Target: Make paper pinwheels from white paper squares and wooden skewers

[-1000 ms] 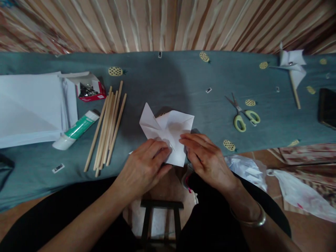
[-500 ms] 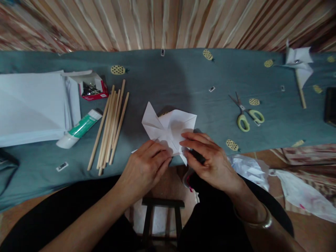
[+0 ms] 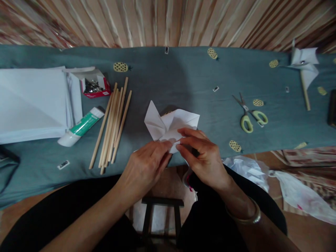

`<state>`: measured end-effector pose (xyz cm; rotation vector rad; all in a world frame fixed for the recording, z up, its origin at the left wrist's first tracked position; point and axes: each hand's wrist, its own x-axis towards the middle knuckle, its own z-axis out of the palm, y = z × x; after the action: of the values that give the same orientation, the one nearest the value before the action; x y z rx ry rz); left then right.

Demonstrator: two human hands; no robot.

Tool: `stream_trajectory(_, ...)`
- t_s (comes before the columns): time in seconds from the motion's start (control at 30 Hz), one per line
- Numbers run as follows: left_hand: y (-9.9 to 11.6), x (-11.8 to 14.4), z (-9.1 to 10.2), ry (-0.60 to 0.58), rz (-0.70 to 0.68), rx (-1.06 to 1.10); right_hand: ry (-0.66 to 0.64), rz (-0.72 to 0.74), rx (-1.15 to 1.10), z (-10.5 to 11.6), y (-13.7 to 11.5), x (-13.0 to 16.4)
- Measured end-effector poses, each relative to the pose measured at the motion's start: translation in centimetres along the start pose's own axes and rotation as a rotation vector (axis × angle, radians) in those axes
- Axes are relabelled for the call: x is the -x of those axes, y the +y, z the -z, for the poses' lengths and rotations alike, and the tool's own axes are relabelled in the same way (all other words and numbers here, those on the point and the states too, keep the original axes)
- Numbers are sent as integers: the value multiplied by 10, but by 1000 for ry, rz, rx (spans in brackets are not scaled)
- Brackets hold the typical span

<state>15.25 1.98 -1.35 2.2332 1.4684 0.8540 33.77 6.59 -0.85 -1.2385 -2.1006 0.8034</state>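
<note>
Striped curtains (image 3: 173,24) hang across the top of the frame, above a table under a green cloth (image 3: 191,75) printed with pineapples. From the head view, the folded paper (image 3: 172,122) sits at the centre of the frame, near the cloth's lower edge, two of its points spread toward upper left and upper right. The left hand (image 3: 147,161) grips its lower left part, fingers curled over it. The right hand (image 3: 203,155), a bracelet (image 3: 256,217) at the wrist, pinches a flap between thumb and fingertips, close to the left fingers. Left of centre lie sticks (image 3: 112,122) in a loose bunch; beside them are a green and white tube (image 3: 85,126) and an open red box (image 3: 98,93) of metal bits. Sheets (image 3: 31,101) are piled at the left edge. Scissors (image 3: 246,110), blades parted, lie right of centre; a pinwheel (image 3: 306,64) lies upper right. Plastic bags (image 3: 301,192) show lower right, a stool (image 3: 162,202) bottom centre.
</note>
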Motion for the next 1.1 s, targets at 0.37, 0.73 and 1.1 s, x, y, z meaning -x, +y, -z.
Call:
stream_trajectory(0.37,-1,-2,1,-26,-23,-1,38,17,51,-7,-2,-4)
stream_trajectory(0.73,-1,-1,0,22,-13,6,61,37,64,-8,-1,-2)
stream_trajectory(1.1,0,2,3,11,-23,-43,82,131,94,-8,-4,2)
